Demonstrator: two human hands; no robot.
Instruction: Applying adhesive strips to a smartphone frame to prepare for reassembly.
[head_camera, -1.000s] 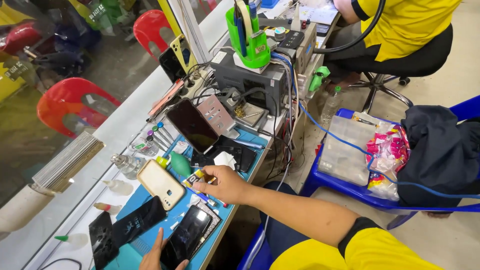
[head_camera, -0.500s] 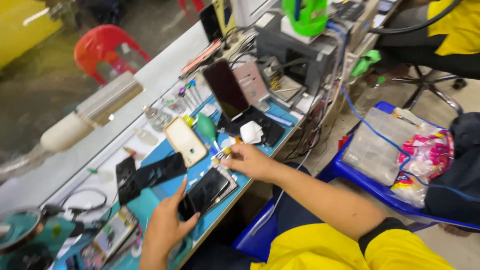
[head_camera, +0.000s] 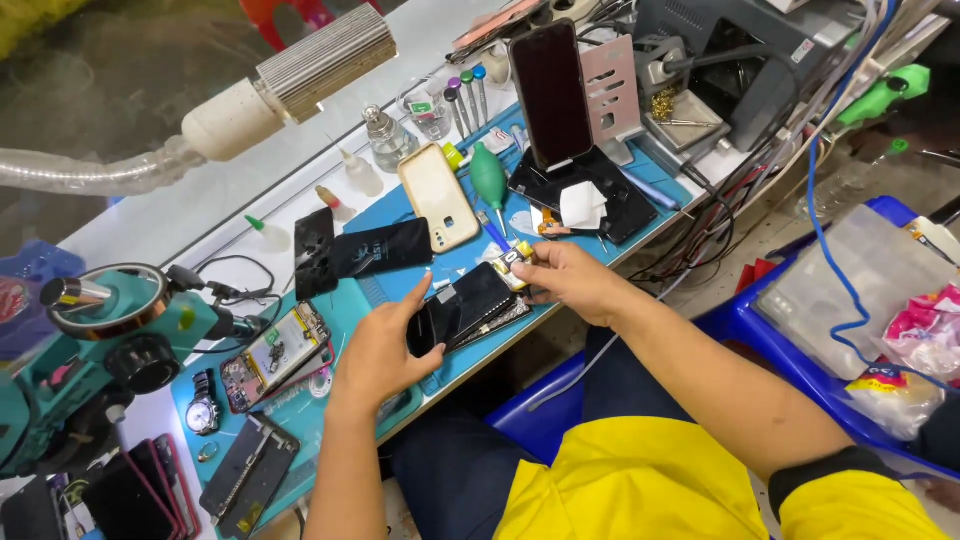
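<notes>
The left hand (head_camera: 378, 350) lies over the near end of a dark phone (head_camera: 462, 312) that rests on the blue mat (head_camera: 330, 400) at the front edge of the table (head_camera: 250, 195). Its fingers curl around the phone's end, thumb on one side, pressing it flat, seemingly to keep it from sliding. The right hand (head_camera: 572, 280) sits just beside the phone's far end, its fingers pinched on a small yellow-and-black tube (head_camera: 514, 258), tip pointed down toward the phone, as one would hold it to work on that edge.

Behind the hands, toward the table's far edge, a second phone (head_camera: 552, 95) stands upright in a holder, screen dark, above a black panel bearing a folded white tissue (head_camera: 581, 204). To its left lie a tan phone case (head_camera: 438, 196), a green bulb blower (head_camera: 488, 176) and a row of screwdrivers (head_camera: 465, 100) standing on end. Two dark glass panels (head_camera: 362, 252) lie flat on the mat further left, well apart from the work. Near the left front corner an opened phone (head_camera: 275, 352) shows its innards, with a wristwatch (head_camera: 203, 412) beside it. A green microscope (head_camera: 95, 370) stands at the left edge, swung aside from the phone.
</notes>
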